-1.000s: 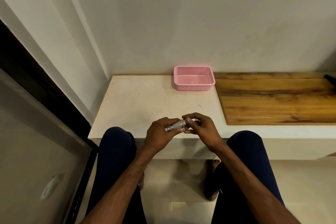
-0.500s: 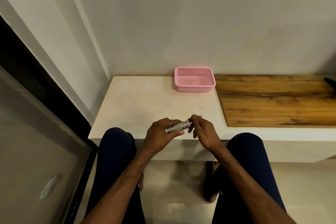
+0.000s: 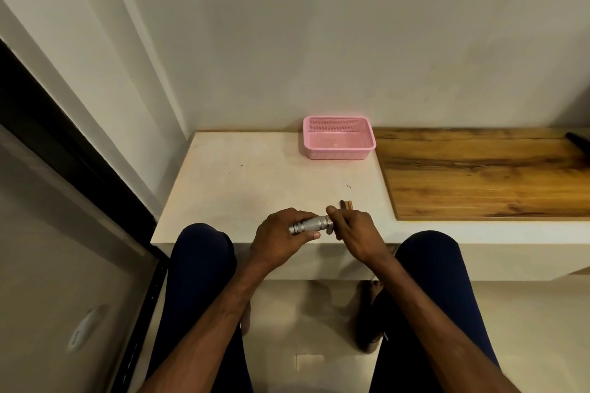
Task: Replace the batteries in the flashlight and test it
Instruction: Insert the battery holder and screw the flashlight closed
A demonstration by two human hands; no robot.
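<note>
A small silver flashlight (image 3: 311, 224) lies sideways in my left hand (image 3: 281, 231), which is closed round its barrel near the front edge of the white counter (image 3: 255, 182). My right hand (image 3: 352, 230) meets the flashlight's right end with thumb and fingers pinched there; what they pinch is hidden. Two small batteries (image 3: 346, 204), dark and copper coloured, lie side by side on the counter just beyond my right hand.
A pink mesh basket (image 3: 338, 137) stands at the back of the counter by the wall. A wooden board (image 3: 485, 172) covers the counter's right part, with a dark object (image 3: 578, 140) at its far right edge. My knees are under the counter's front edge.
My right hand has drawn back slightly toward me at the flashlight's end, which uncovers the two batteries on the counter. My left hand keeps its hold.
</note>
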